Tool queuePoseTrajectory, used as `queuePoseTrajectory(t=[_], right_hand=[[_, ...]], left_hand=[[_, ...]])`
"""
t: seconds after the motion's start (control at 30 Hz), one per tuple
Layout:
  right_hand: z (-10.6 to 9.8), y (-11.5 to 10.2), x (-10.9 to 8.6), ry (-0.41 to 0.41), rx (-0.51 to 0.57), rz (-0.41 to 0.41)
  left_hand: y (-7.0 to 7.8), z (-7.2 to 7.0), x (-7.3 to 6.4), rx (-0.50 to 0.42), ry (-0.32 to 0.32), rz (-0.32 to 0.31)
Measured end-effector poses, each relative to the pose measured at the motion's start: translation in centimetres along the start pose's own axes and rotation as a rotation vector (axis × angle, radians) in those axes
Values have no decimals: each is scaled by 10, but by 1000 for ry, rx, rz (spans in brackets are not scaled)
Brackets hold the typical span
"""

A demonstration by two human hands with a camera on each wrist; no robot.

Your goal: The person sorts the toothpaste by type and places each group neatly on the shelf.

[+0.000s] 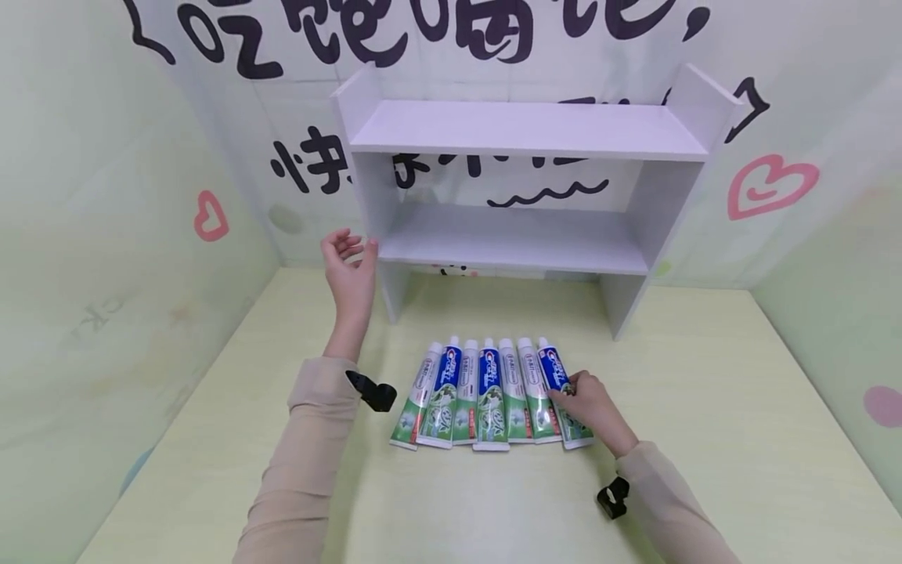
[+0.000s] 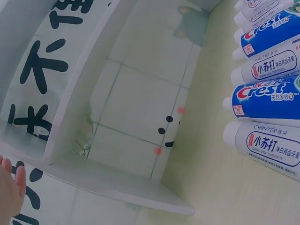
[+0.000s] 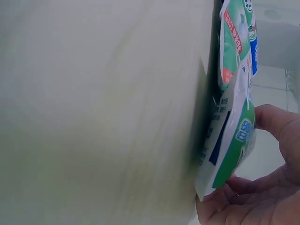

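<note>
A row of several toothpaste tubes (image 1: pixel 489 392) lies side by side on the table, caps toward the shelf. Blue-and-green Crest tubes alternate with white-and-green ones. At the row's right end, my right hand (image 1: pixel 592 403) grips a blue Crest toothpaste tube (image 1: pixel 553 366) between thumb and fingers. The right wrist view shows the green tail of that tube (image 3: pixel 232 145) tilted on edge, thumb on one side and fingers on the other. My left hand (image 1: pixel 350 278) is raised beside the shelf's left upright, its fingers loosely bent around nothing and the thumb tip right at the board's edge.
A white two-tier shelf (image 1: pixel 514 239) stands at the back of the table (image 1: pixel 451 509), behind the tubes. Printed walls close off the back and both sides. Black wrist cameras are strapped at both cuffs.
</note>
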State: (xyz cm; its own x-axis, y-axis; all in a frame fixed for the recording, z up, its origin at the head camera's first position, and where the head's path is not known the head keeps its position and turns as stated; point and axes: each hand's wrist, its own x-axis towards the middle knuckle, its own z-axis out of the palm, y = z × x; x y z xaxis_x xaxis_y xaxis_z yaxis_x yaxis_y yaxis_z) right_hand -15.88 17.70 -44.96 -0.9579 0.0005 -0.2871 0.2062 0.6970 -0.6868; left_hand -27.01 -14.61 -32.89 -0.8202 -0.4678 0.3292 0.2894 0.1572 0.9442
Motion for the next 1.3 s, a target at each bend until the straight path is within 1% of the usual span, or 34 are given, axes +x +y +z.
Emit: queuePoseTrajectory(t=[0.1,0.23,0.43,0.53,0.73,0.8,0.97,1.13,1.23,1.3], right_hand=[[-1,0,0,2,3,-10],[-2,1,0,3,8,-18],[-5,3,-1,-21,44,-4],[-6,4,1,-21,37,-7],[-7,3,5,-26,20,9],[-8,4,4,-25,26,20],[-4,4,1,-7,8,27],[0,5,0,-10,-28,4],[-1,3,0,-11,-42,-9],[-3,1,1,-10,-46,-10]], left_hand=[[-4,1,5,4,14,-22],[-8,3,11,25,-4,-71],[-16,10,18,79,-74,-162],[-20,14,21,107,-103,-181],[-27,19,24,125,-80,-187],[-31,20,23,131,-77,-173],[-38,17,21,122,-81,-122],[-39,18,18,102,-64,-108],[-38,19,18,97,-53,-109],[-36,20,18,87,-47,-119]])
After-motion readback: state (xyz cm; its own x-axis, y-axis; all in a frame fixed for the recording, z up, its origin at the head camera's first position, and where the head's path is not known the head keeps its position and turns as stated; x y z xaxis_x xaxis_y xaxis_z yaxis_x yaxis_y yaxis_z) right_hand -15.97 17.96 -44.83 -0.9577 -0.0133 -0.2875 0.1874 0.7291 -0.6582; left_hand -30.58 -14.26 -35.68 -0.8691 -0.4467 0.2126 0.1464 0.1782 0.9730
